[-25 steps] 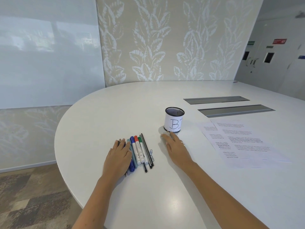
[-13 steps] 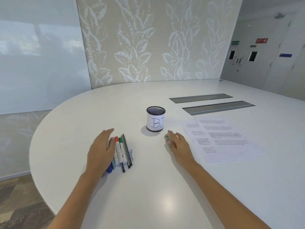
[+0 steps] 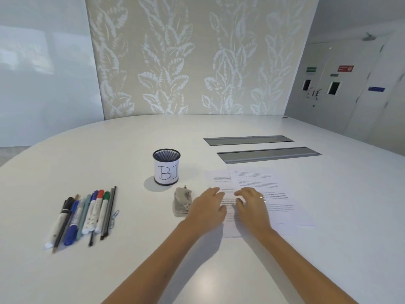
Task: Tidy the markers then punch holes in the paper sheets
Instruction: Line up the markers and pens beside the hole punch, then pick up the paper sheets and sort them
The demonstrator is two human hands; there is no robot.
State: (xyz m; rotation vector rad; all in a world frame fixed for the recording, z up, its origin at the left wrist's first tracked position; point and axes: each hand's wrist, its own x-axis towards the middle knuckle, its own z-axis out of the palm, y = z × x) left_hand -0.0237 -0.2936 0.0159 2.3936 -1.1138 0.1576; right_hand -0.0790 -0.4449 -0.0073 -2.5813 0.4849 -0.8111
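Note:
Several markers and pens (image 3: 87, 213) lie side by side in a row on the white table (image 3: 131, 270), at the left. A black mesh cup (image 3: 166, 167) with a paper label stands upright behind the middle. A small grey hole punch (image 3: 182, 201) sits in front of the cup. Two printed paper sheets (image 3: 263, 189) overlap to the right. My left hand (image 3: 208, 210) and my right hand (image 3: 252, 207) rest flat on the near sheet, fingers spread, holding nothing. The left hand lies just right of the punch.
Two grey cable hatches (image 3: 267, 154) are set into the table behind the sheets. Paper clips (image 3: 115, 216) lie beside the pens on their right. A patterned wall and grey doors stand behind the table.
My left hand left the markers and moved right onto the paper. My right hand let go of the hole punch and shifted right onto the sheet. The view swung right.

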